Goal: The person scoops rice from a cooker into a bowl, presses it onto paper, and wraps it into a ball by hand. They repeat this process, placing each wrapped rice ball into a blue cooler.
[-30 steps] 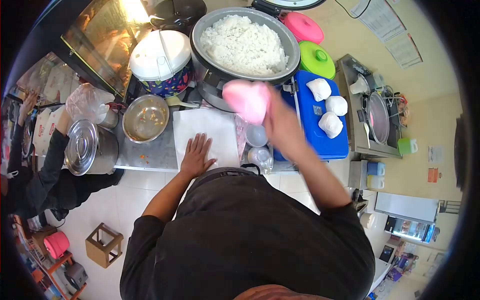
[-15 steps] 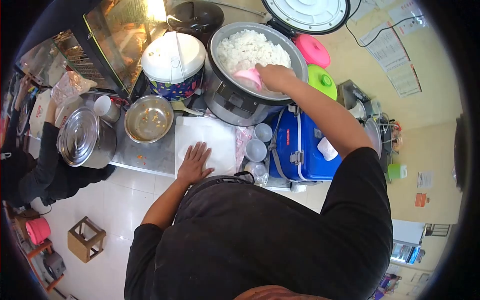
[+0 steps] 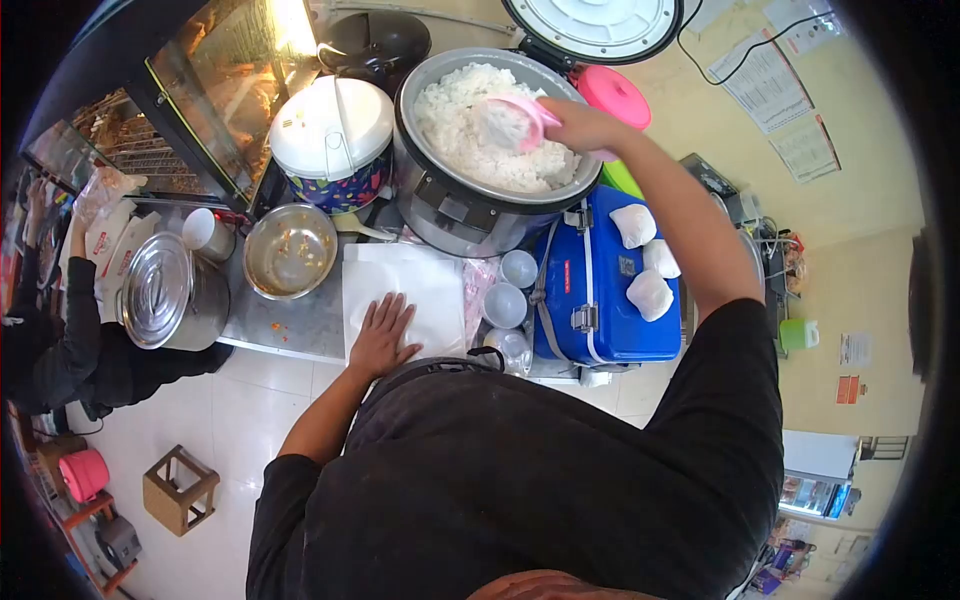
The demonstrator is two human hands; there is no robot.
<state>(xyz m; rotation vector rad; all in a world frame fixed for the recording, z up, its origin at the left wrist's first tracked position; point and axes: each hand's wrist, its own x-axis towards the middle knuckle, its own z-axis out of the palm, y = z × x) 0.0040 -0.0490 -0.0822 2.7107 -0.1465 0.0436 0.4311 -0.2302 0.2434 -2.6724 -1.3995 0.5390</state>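
My right hand (image 3: 580, 128) grips a pink scoop (image 3: 538, 122) over the open rice cooker (image 3: 455, 205). Its bowl, tilted over the heap, has white rice in it and more cooked rice (image 3: 465, 130) lies below. My left hand (image 3: 383, 336) rests flat, fingers a little apart, on a stack of white wrapping paper (image 3: 400, 275). Beside the paper stand several clear plastic cups (image 3: 504, 305). On the blue cooler box (image 3: 590, 265) lie three white wrapped bundles (image 3: 650, 296), near my right forearm.
A steel bowl (image 3: 291, 252) with food scraps and a lidded steel pot (image 3: 205, 310) stand on the left of the counter, by a patterned rice container (image 3: 335, 180). A glass-fronted warmer (image 3: 215, 90) is behind. Another person (image 3: 60, 340) works at far left; a stool (image 3: 181, 490) is on the floor.
My right hand has lifted the pink scoop from the cooker's front edge up over the rice, now loaded. More of the cooler lid shows. My left hand stays on the paper.
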